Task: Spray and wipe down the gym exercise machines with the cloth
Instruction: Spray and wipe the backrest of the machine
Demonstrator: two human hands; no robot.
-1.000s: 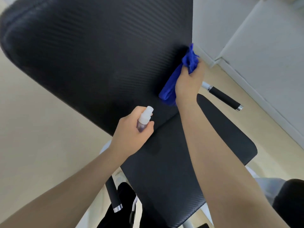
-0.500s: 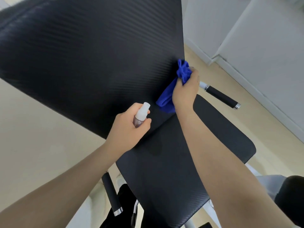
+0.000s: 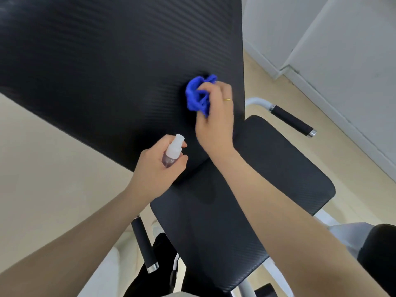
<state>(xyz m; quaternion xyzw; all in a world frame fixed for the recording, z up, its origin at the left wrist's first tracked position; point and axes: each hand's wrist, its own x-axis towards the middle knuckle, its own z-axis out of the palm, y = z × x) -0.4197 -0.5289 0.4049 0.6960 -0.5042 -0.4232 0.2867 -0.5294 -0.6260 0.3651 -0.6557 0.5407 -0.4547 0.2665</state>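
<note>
While right hand (image 3: 214, 116) presses cloth (image 3: 198, 96), back pad (image 3: 117, 67) black, floor (image 3: 42, 157) beige.

R hand (image 3: 215, 116) w/ cloth (image 3: 198, 96) slid inward — off backrest (image 3: 120, 67) edge.

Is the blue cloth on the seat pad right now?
No, the right hand presses the crumpled blue cloth against the black textured backrest pad.

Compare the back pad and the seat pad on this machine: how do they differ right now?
The back pad rises steeply and fills the upper view; the seat pad lies flatter below it. The right hand presses the blue cloth on the back pad, while nothing touches the seat pad. The left hand holds the spray bottle. Both pads share black, finely ribbed upholstery.
</note>
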